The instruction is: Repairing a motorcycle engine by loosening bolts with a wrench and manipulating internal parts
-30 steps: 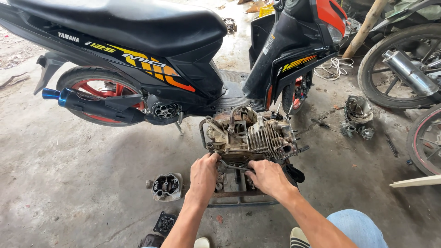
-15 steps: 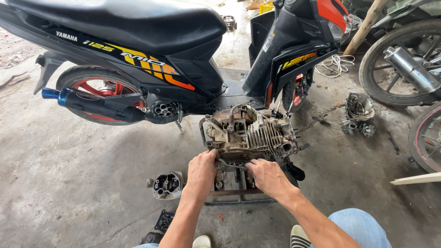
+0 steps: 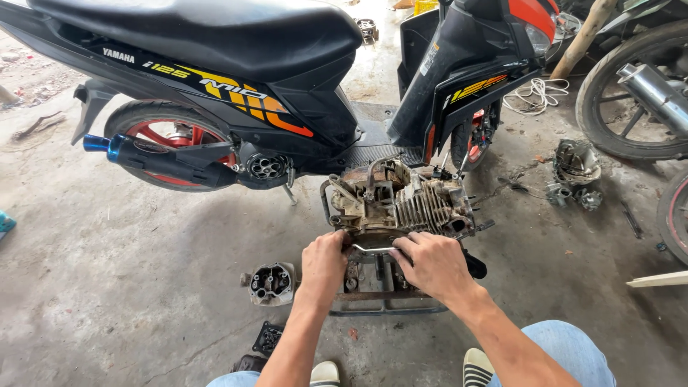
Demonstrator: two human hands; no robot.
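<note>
A dirty scooter engine (image 3: 401,201) with cooling fins sits on a low rusty metal stand (image 3: 383,297) on the concrete floor. My left hand (image 3: 324,264) is closed against the engine's lower near edge, at the left end of a thin metal rod (image 3: 373,250). Beside it, my right hand (image 3: 430,261) grips the same rod at its right end, just under the fins. How the rod joins the engine is hidden by my fingers.
A black scooter (image 3: 236,93) with orange graphics stands behind the engine. A detached cylinder head (image 3: 272,282) lies left of the stand. More engine parts (image 3: 573,172) lie at right, near another motorcycle's wheel (image 3: 631,100). A white cord coil (image 3: 537,93) rests farther back.
Both hands have shifted up a little toward the engine's lower edge and closed on the thin rod. The camera has tilted slightly; the engine stays put.
</note>
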